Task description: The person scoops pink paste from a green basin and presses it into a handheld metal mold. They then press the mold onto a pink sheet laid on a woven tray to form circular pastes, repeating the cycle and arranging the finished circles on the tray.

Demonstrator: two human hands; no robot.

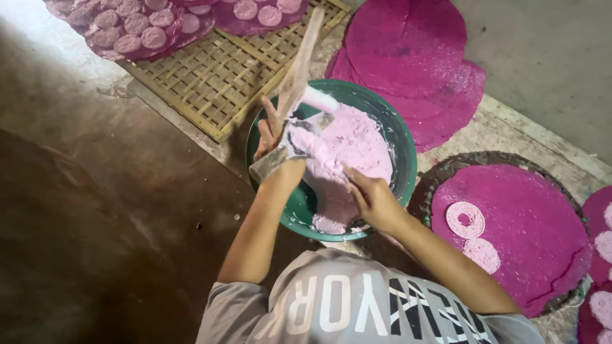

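The left hand (273,137) has its grip closed on a dough-smeared stick (299,64). Just right, the right hand's (373,200) grip pinches pink dough (347,150) in the green bowl (401,143).

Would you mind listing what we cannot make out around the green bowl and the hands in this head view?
- Right hand: fingertips hidden in the pink paste.
- Left hand: grip on the wooden paddle partly covered by a paste-smeared wrap; the paddle's lower end is blurred.
- Green bowl: near rim hidden by both forearms.
- Woven tray: far end cut off by the top edge.
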